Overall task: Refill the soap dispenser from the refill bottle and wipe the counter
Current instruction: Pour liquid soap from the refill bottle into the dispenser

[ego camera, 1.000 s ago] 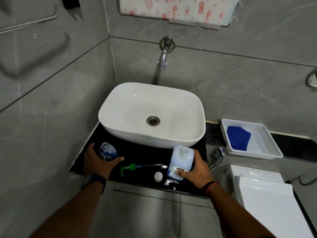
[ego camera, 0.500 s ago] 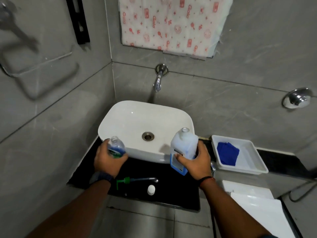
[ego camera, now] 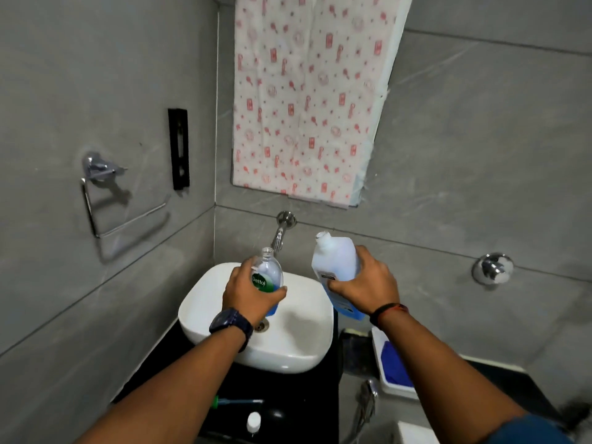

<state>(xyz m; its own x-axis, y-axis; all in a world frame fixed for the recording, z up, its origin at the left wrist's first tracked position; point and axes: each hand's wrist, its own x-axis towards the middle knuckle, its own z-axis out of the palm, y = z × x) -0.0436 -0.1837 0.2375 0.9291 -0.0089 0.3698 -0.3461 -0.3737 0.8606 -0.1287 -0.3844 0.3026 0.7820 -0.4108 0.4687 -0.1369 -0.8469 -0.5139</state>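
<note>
My left hand (ego camera: 253, 291) grips the clear soap dispenser bottle (ego camera: 268, 272), upright with its neck open, over the white sink basin (ego camera: 307, 347). My right hand (ego camera: 365, 285) holds the white refill bottle (ego camera: 334, 259) by its lower half. It has no cap, leans slightly left, and a little blue liquid shows at its bottom. The two bottles are apart, side by side above the basin. The green pump (ego camera: 235, 402) and the white cap (ego camera: 253, 422) lie on the black counter (ego camera: 288, 408). A blue cloth (ego camera: 395, 366) lies in a white tray (ego camera: 384, 387) at the right.
A chrome tap (ego camera: 282, 230) juts from the grey wall just behind the bottles. A patterned sheet (ego camera: 307, 97) hangs above it. A towel ring (ego camera: 105, 200) is on the left wall, a chrome knob (ego camera: 492, 268) on the right wall, a hose sprayer (ego camera: 366, 398) beside the counter.
Both hands lifted the bottles from the counter to above the basin. The view tilted up, so the wall sheet and towel ring now show.
</note>
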